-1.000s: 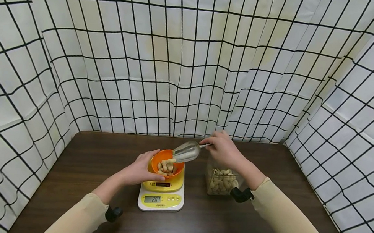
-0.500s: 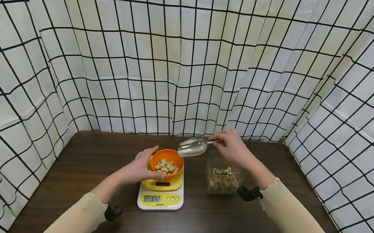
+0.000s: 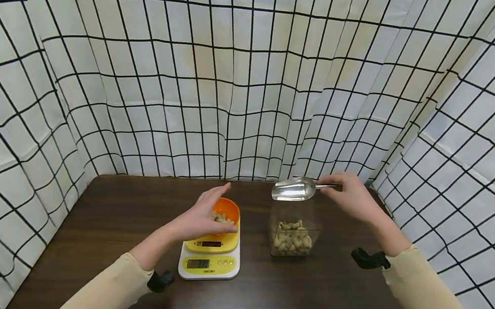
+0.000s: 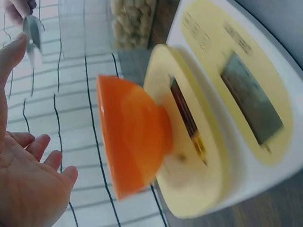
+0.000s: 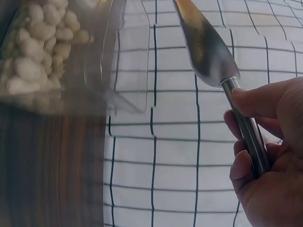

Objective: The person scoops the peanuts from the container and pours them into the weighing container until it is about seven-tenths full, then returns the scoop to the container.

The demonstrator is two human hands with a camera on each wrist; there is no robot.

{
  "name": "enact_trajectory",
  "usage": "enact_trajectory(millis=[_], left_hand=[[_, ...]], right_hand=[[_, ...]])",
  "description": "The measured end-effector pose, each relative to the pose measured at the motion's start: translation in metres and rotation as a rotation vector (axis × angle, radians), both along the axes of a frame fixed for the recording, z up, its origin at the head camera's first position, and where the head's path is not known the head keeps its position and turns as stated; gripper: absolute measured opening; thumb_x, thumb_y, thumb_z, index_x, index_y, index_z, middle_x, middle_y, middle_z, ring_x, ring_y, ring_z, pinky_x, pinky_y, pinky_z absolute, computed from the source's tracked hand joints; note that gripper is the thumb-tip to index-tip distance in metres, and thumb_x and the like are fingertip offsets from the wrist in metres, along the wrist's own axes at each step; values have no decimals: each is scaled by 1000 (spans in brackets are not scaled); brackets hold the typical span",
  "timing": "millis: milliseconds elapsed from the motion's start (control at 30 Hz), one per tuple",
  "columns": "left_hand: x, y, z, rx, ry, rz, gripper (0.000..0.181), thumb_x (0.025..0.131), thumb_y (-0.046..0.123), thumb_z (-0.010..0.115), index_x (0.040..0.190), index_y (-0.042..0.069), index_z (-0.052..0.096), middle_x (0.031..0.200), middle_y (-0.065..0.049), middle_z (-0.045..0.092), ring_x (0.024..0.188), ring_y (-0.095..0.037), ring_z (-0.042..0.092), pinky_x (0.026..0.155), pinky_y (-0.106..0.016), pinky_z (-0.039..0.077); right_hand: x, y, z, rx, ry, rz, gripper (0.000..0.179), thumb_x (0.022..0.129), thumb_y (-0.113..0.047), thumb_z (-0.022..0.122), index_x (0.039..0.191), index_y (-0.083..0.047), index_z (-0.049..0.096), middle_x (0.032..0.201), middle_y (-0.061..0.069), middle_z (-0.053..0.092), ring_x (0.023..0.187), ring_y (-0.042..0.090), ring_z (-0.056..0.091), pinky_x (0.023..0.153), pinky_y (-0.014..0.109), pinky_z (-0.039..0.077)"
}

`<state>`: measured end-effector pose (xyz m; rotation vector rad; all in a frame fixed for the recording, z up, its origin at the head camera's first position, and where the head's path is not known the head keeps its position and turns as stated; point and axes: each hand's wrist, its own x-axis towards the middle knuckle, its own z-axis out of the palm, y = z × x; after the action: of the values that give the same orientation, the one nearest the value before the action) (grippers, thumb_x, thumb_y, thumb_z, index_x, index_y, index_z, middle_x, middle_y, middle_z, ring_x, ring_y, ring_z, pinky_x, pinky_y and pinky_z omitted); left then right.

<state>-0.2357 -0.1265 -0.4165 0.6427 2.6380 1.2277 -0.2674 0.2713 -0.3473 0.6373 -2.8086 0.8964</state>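
Note:
An orange bowl with peanuts in it stands on the yellow plate of a white and yellow kitchen scale. In the left wrist view a gap separates my left hand from the bowl; its fingers are spread and hold nothing. From the head camera that hand overlaps the bowl's left side. My right hand grips a metal scoop by its handle, thumb on top and fingers curled round in the right wrist view. The scoop's bowl hangs level above a clear container, with no peanuts showing in it.
To the right of the scale, the clear square container holds in-shell peanuts. A dark wooden table bears everything. White cloth with black grid lines rises behind the table's back edge and along both sides.
The scoop has tipped peanuts into the bowl, then moved right, away from it and over the container. My left hand has let go of the bowl. The scale's reading has changed.

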Motion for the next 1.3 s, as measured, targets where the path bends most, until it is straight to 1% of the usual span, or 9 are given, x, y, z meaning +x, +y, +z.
enact_trajectory(millis=[167,300,500,567,733,867,1033,1200,1300], left_hand=[[4,19,7,21,3,-45,111,81,54,83,166,30,14,168,4,19,153,-25,16,115,-61,29],[5,36,7,26,9,-88,109,83,50,82,166,26,15,168,2,19,153,-25,21,116,-57,30],[5,65,-2,38,-14,-125,110,83,53,81,166,25,15,168,1,19,152,-24,22,118,-56,27],[4,75,-8,32,-19,-133,110,84,53,81,166,24,13,169,-1,18,153,-24,20,118,-55,27],[1,95,-19,19,-55,-128,111,86,48,80,166,25,8,170,-6,11,155,-27,14,119,-55,26],[-2,106,-25,31,-88,-113,114,86,47,81,166,26,3,171,-9,7,155,-29,10,119,-56,24],[-9,114,-29,27,-98,-91,116,86,51,80,166,26,-1,171,-9,6,155,-32,10,119,-57,23],[-12,118,-32,18,-88,-81,113,89,47,79,166,25,-1,171,-10,7,155,-33,11,119,-58,24],[-13,119,-32,14,-87,-78,110,90,45,78,166,24,1,171,-9,8,155,-33,12,118,-58,25]], right_hand=[[3,11,3,58,80,11,20,99,-10,68,117,-10,78,105,7,70,97,25,60,80,44,46],[3,14,4,117,102,10,18,97,-7,70,112,-10,79,102,5,70,95,25,57,83,44,41],[5,8,-2,241,144,40,17,95,-6,70,110,-8,79,107,10,69,103,33,55,95,52,36],[5,4,-5,277,154,40,17,95,-5,70,109,-9,79,106,10,69,102,32,55,92,51,39],[3,-7,-13,338,176,40,17,93,-2,70,104,-9,80,99,7,67,94,29,51,80,45,38],[1,-13,-19,392,221,71,17,92,1,69,101,-8,80,95,6,65,89,27,48,80,43,38],[0,-19,-23,463,261,83,16,91,2,70,100,-7,80,94,7,64,86,26,46,78,42,38],[-1,-27,-27,545,317,83,15,91,3,70,96,-7,80,89,7,62,85,27,48,78,42,46],[-2,-34,-34,583,340,96,14,90,4,72,94,-7,80,86,6,60,83,25,47,76,40,48]])
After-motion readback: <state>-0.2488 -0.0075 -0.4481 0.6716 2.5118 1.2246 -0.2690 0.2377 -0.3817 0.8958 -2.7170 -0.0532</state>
